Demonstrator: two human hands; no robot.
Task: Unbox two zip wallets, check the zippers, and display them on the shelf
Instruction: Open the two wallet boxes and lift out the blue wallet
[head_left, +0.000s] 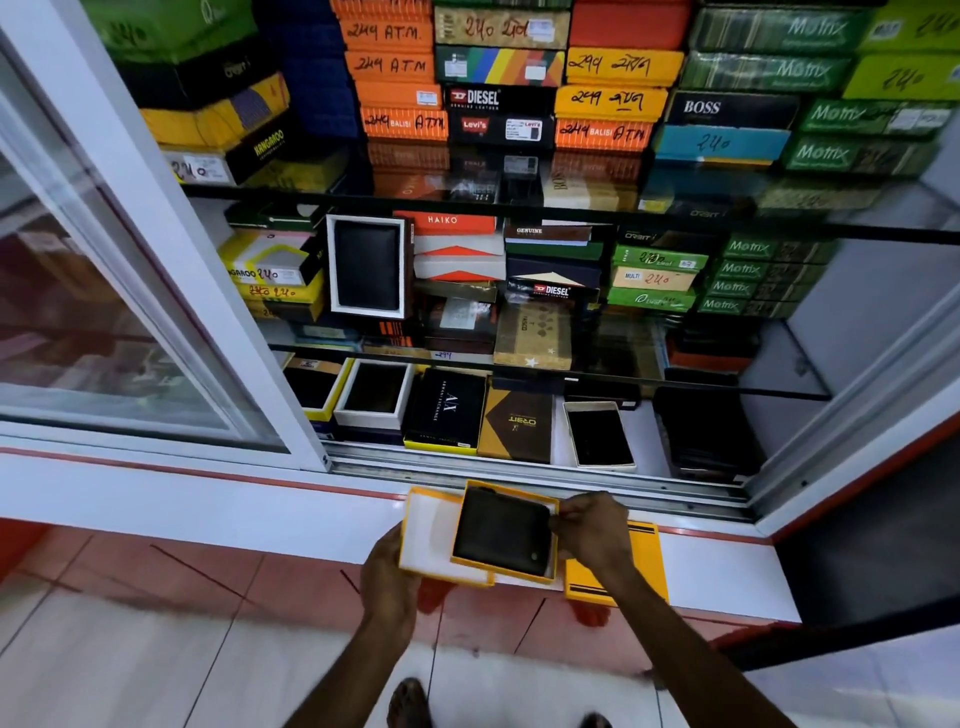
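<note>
Head view. A dark wallet (503, 532) lies in a yellow box tray (551, 561), tilted, over the front edge of the white ledge (260, 512) below the open cabinet. The left hand (388, 574) grips the white-lined yellow lid (427, 532) from below, fingers curled under it, with the tray resting partly on the lid. The right hand (592, 527) pinches the wallet's right edge, thumb and fingertips closed on it (zipper pull not discernible). A second yellow box (641, 564) lies on the ledge just beside it, to the right.

Judgement: the wallet is being lifted out. Best to steady the tray with the left hand, raise the wallet evenly, and keep both over the ledge so neither drops. The bottom shelf (561, 452) has little bare space.
</note>
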